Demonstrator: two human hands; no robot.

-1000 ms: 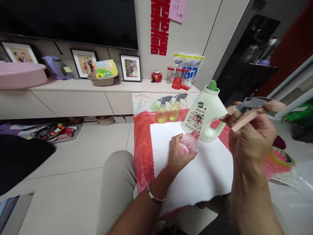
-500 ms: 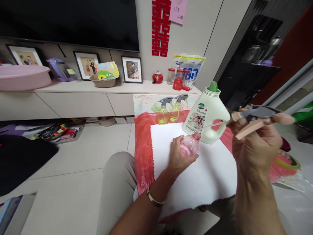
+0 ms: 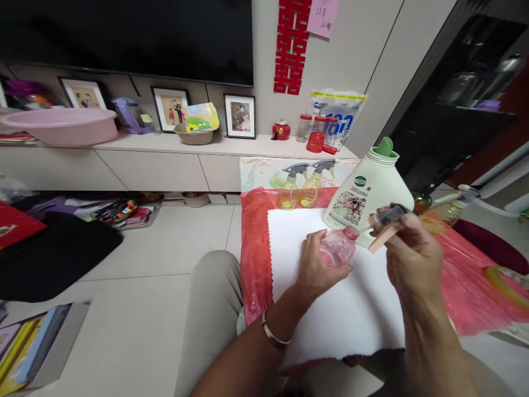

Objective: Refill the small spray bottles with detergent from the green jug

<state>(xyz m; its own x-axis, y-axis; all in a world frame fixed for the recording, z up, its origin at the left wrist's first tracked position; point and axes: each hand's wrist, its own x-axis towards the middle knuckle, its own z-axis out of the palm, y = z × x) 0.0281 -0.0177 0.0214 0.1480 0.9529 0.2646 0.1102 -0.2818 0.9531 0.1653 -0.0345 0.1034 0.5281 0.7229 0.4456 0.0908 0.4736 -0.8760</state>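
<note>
My left hand (image 3: 320, 267) is wrapped round a clear pink spray bottle (image 3: 338, 249), tilted to the right over a white cloth (image 3: 343, 314). Its open neck faces my right hand (image 3: 413, 248), which grips a grey and peach trigger spray head (image 3: 390, 218). The head's thin dip tube points left at the bottle's mouth; whether its tip is inside I cannot tell. Just behind stands a large pale green detergent jug (image 3: 374, 182), uncapped, with a green piece at its mouth. Two yellowish spray bottles (image 3: 300, 193) with grey triggers stand upright at the cloth's far edge.
Red plastic sheeting (image 3: 254, 248) covers the table beneath the cloth. On the right are another yellowish spray bottle (image 3: 448, 212) and a roll of tape (image 3: 506, 281). A low cabinet (image 3: 165, 165) behind carries photo frames, a pink basin (image 3: 78, 127), red-lidded jars and a plastic pouch (image 3: 341, 118).
My right hand has moved left and inward, bringing the spray head much closer to the pink bottle. My left hand still holds the bottle. The view has swung slightly left.
</note>
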